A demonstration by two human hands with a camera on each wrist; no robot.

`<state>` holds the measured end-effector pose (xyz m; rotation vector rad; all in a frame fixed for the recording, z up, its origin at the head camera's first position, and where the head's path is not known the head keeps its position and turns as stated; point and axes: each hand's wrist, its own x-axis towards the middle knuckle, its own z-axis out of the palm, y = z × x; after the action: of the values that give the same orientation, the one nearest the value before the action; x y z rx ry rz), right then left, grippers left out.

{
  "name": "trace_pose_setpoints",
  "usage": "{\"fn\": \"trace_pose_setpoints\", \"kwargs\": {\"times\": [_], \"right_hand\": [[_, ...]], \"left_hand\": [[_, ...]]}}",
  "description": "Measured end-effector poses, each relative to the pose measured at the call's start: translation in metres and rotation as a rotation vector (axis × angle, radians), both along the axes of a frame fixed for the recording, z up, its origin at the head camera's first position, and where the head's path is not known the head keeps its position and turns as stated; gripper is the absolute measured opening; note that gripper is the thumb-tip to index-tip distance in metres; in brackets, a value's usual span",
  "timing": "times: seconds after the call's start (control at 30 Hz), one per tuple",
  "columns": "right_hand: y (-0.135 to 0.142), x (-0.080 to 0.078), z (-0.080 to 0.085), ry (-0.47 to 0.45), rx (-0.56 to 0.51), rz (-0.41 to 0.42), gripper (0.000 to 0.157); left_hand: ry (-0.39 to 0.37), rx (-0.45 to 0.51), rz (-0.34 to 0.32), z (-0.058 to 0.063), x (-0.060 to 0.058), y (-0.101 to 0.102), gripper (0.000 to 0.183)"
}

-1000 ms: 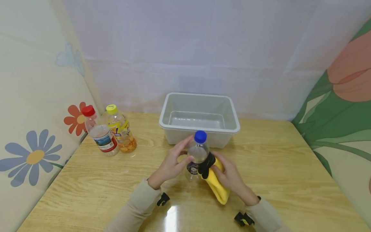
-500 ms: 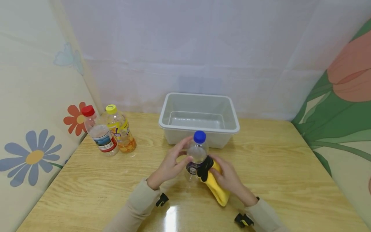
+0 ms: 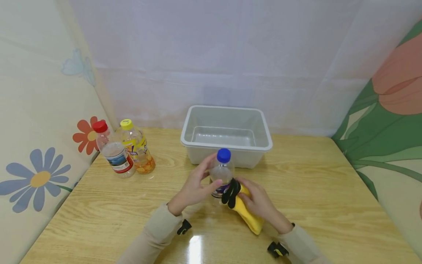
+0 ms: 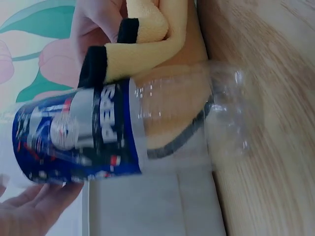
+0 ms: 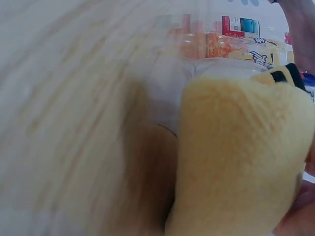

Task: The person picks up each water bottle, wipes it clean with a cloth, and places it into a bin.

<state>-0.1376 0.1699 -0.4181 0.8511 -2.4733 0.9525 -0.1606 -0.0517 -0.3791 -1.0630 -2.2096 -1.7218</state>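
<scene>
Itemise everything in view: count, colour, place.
Pepsi bottle: 1, clear, blue-capped, near centre
Cloth: 1, yellow and black, beside Pepsi bottle
Bin: 1, grey, behind Pepsi bottle
Red-capped bottle: 1, clear, far left
Yellow-capped bottle: 1, clear, beside it
Table: 1, wood-brown, under bin
Backdrop: 1, whitish, behind bin
Floral hangings: 2, multicoloured, either side
Sleeves: 2, beige, forearms
Wrist devices: 2, black, at wrists
Left hand: 1, bare, on Pepsi bottle
Right hand: 1, bare, on cloth
</scene>
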Motion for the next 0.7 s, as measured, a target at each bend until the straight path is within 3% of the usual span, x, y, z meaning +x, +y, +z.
{"fn": "trace_pose_setpoints", "kwargs": {"times": [0.27,0.53,0.7], "right_hand": [[0.0029,0.0002,0.0012,-0.01,0.02,0.021,0.049],[0.0059,0.0031,0.0054,-0.032,0.019,0.011,0.048],[0.0073,0.0046,0.0068,0.004,0.003,0.011,0.05]], "left_hand": [[0.011,-0.025,0.084,0.0024,0.0009,0.0036,0.07],[0.039,-0.043,0.08,0.003,-0.001,0.0005,0.071],[0.064,-0.045,0.074,0.0041,-0.0014,0.0002,0.073]]}}
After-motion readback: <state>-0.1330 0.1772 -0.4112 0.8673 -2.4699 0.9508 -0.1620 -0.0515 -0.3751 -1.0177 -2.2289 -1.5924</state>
